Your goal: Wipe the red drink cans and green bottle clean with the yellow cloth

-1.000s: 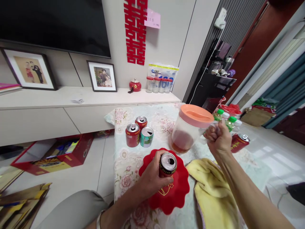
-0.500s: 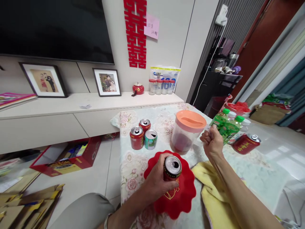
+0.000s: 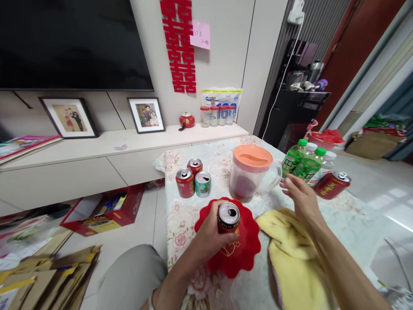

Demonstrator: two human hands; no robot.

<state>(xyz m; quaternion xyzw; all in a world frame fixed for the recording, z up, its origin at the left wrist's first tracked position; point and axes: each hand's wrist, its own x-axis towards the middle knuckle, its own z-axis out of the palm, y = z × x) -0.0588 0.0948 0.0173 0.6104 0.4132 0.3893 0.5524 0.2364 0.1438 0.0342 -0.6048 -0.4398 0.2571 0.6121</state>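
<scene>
Left hand (image 3: 208,241) curled around upright can (image 3: 229,214), mouth up; right hand (image 3: 302,196), empty, half-open, beside pitcher (image 3: 237,173) of dark liquid (image 3: 243,187).

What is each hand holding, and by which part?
The left hand grips a red can around its side; the right hand, open beside the pitcher, holds nothing.

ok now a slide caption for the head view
Left hand holds an open can on or above a red scalloped dish; right hand open near a lidded pitcher.
</scene>
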